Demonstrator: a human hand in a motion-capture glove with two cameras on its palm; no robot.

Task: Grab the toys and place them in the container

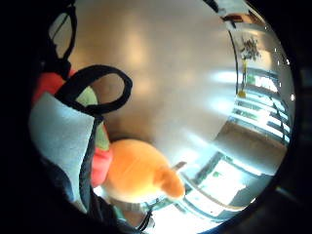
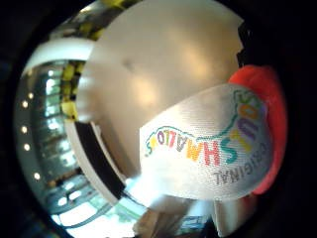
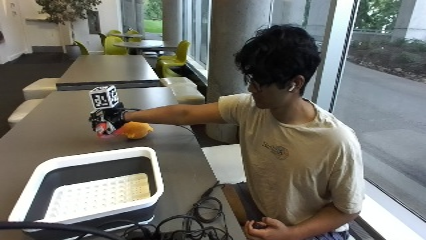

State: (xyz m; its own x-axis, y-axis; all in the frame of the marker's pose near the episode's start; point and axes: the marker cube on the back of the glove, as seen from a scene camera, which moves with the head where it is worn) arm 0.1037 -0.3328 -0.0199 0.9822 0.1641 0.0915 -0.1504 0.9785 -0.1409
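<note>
Outside view, left to right: container (image 3: pixel 86 192), white rim, dark walls, white perforated insert on its floor, sits at the near end of the grey table (image 3: pixel 40 132). No toy visible inside it. Cables (image 3: pixel 193 220) lie on the table edge just beside the container.

Farther along the table, well apart from the container: gloved right hand (image 3: pixel 106 121), arm stretched out, at the table surface on a plush toy. Red part of the toy (image 3: pixel 103 130) shows under the hand; an orange plush toy (image 3: pixel 136 130) is right beside it, touching the hand on the person's side. Can't tell from here if red and orange are one toy or two.

Fingers: curled over the red plush, holding it. Can't tell if the toy is lifted off the table or resting on it.

Little finger side palm view: orange plush (image 1: pixel 141 170) close to the palm, red plush (image 1: pixel 46 85) with a green patch next to it, glove strap across both, grey tabletop (image 1: pixel 161 63) behind.

Thumb side palm view: white sewn-in fabric tag (image 2: pixel 208 148) fills much of the view, attached at the red plush (image 2: pixel 270 109). Legible text: "SQUISHMALLOWS" in multicoloured letters, "ORIGINAL" in grey beside it. Tabletop (image 2: pixel 163 54) behind.

Person's other hand (image 3: pixel 263 230), bare, rests in the lap.
</note>
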